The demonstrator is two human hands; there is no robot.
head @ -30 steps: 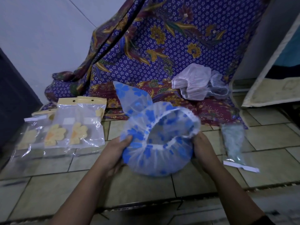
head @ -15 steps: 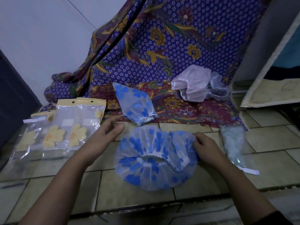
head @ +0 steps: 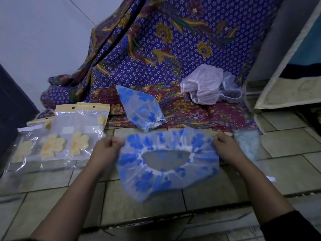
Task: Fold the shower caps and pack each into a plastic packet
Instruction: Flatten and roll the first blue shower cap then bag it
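Nearby, packets (head: pixel 78 136) hold yellow-flowered caps (head: pixel 53 147) (sealed).

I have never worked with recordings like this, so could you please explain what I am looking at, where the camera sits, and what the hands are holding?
There is no machine here: the picture comes from a camera worn on a person's head, looking forward and down at their two bare hands. The left hand and the right hand each pinch one side of a clear shower cap with blue flowers, stretching it wide just above the tiled floor, its elastic opening facing the camera. To the left lie packets with yellow-flowered caps already inside. Behind, on a patterned purple cloth, rests a folded blue-flowered cap and a pile of white caps. By the right hand is another plastic packet, too blurred to describe.
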